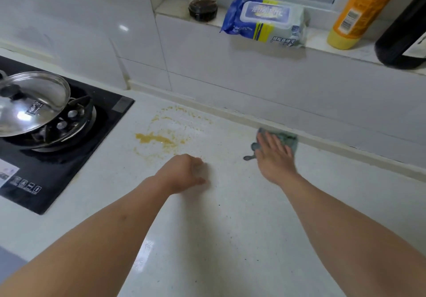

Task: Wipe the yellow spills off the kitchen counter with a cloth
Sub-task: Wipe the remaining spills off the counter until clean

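A pale kitchen counter [230,227] runs along a white tiled wall, with a black stove [76,149] at its left end and a window ledge above. The yellow spills [159,138] lie on the counter just right of the stove: one thick streak with its long axis running left to right, and a loose ring of specks above and around it reaching toward the wall. The cloth [284,140], grey-green and bunched, sits near the foot of the wall, well to the right of the spills. The right hand [274,156] lies flat on the cloth, fingers straight, pressing it down. The left hand [186,172] rests on the counter with fingers loosely curled, holding nothing; it is the nearer hand, just below and right of the streak. Judging from this, the cloth has to travel leftward across the counter to meet the spill, sweeping along the streak's length.
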Available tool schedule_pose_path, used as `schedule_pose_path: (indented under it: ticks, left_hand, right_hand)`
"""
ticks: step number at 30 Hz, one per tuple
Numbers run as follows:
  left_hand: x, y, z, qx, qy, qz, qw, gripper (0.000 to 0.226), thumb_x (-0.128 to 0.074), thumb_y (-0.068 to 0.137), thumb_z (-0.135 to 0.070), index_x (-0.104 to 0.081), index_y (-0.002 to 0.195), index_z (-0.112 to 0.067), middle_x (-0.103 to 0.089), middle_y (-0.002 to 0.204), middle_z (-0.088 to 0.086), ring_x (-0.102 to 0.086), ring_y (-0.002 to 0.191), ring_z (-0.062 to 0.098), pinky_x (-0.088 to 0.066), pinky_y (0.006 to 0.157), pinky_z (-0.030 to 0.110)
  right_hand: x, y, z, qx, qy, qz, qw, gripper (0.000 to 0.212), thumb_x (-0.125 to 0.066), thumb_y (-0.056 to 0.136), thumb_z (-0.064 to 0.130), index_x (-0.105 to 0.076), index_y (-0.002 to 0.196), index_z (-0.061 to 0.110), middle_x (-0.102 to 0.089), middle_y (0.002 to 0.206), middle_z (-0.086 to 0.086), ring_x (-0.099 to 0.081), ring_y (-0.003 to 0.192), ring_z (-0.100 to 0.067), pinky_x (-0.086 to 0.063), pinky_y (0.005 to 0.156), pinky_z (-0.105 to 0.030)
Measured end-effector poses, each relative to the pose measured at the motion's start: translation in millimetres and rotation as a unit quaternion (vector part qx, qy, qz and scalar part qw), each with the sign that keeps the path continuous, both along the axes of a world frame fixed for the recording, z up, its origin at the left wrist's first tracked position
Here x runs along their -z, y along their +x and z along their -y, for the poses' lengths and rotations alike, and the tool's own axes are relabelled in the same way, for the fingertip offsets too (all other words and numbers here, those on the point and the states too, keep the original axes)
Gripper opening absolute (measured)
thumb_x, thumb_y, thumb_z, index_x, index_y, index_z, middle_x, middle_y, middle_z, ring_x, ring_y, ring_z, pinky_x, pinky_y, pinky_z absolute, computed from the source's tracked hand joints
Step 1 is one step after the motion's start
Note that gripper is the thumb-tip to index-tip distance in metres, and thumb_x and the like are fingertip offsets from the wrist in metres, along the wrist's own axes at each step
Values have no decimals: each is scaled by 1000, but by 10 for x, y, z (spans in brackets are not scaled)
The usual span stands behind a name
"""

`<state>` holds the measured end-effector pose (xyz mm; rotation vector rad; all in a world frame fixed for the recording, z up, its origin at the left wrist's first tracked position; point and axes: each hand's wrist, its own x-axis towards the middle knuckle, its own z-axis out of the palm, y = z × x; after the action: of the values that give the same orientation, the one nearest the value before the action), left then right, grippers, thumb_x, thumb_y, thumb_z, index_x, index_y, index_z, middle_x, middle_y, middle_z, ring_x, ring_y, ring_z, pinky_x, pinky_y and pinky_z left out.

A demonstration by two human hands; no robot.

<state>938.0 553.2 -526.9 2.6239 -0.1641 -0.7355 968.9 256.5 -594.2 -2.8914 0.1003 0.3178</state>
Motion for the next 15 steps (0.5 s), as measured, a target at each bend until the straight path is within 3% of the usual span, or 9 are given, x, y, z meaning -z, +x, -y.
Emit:
schedule_pose_path:
  ticks: [3,5,7,8,11,13,15]
  left_hand:
    - [-21,34,-208,-77,-24,56,995,31,-72,92,-32,-73,121,-19,-71,119,1,-65,113,21,-50,95,32]
    - [3,59,-408,-89,8,93,992,7,-65,90,-27,-64,85,-23,-59,84,2,-58,81,23,-44,71,31]
    - [24,73,-647,-109,46,97,988,11,-62,89,-26,-58,81,-20,-53,79,0,-52,75,24,-36,62,30]
    - [20,88,-755,-122,62,95,986,11,-63,91,-29,-64,93,-18,-60,88,0,-57,81,26,-40,65,30]
    - [51,171,-1122,-162,111,54,979,67,-81,81,-50,-56,131,-13,-57,129,7,-59,115,27,-50,85,36]
    - [83,222,-1388,-171,120,5,978,107,-92,57,-62,-46,140,-14,-43,137,7,-50,125,27,-50,96,39]
    - [125,264,-1624,-134,123,-27,983,125,-95,46,-63,-36,145,-14,-32,142,2,-42,132,25,-47,103,40]
  right_hand:
    - [22,-13,-143,95,-4,-27,995,62,-15,106,44,1,164,29,8,172,10,8,158,-13,-2,126,-49]
    - [19,60,-446,132,1,-44,990,63,-19,107,39,3,164,23,11,172,5,10,158,-18,0,125,-54]
    - [34,151,-810,100,19,-47,994,64,-20,108,37,5,164,21,12,172,5,11,158,-19,1,125,-54]
    - [47,209,-968,74,23,-44,996,63,-21,108,37,6,164,22,13,172,7,11,158,-19,2,125,-53]
    - [47,409,-1322,28,25,-34,999,63,-24,109,36,3,164,22,11,172,7,10,158,-18,2,125,-52]
    - [45,544,-1458,0,16,-25,1000,65,-28,108,33,1,165,21,8,172,6,8,158,-19,-2,126,-52]
    - [39,669,-1549,-23,11,-26,999,72,-40,104,26,-2,165,21,5,172,6,6,159,-18,-3,126,-48]
